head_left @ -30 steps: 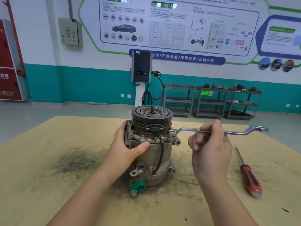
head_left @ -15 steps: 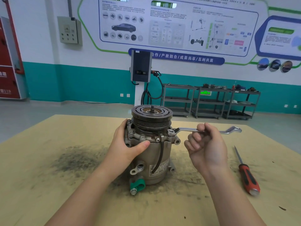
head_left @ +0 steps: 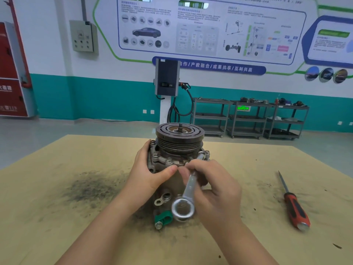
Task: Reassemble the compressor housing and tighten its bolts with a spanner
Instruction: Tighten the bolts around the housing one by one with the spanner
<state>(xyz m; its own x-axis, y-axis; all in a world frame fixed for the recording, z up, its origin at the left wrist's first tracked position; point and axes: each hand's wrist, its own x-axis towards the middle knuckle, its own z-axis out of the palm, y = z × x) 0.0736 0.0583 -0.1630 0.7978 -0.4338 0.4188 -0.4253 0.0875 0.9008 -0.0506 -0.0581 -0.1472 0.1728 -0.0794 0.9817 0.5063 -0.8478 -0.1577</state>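
Compressor (head_left: 172, 169): upright at centre of table (head_left: 57, 207), pulley (head_left: 179, 138) uppermost, base on a dark smudge of grime.

Right hand (head_left: 215, 190): fingers curled round the shank of one spanner (head_left: 189, 190), gripping it near mid-length. Far ring end seated at the flange on the right side of the housing, just below the pulley; exact bolt engaged not clearly visible, probably the one at the right corner. Near ring end (head_left: 183, 209) free, pointing toward the viewer and down, in front of the housing body.

Left hand (head_left: 152, 173): wrapped round the left side of the housing, thumb across the front face, fingers behind the flange; firm hold on the compressor.

Bolts: three heads (head_left: 169, 160) plainly visible along the front and left of the flange; further ones partly hidden by hand and spanner. One additional bolt (head_left: 158, 225) at the base, below one green clamp (head_left: 163, 218).

Loose tools: one screwdriver (head_left: 294, 205), red-and-black handle, flat on the table well to the right, tip pointing away, apart from both hands.

Beyond the table: one wall-mounted charger unit (head_left: 167, 79) with cable, three metal shelf racks (head_left: 248, 119) along the teal-banded wall, one grey electrical box (head_left: 83, 38), one red cabinet (head_left: 11, 73) at far left.
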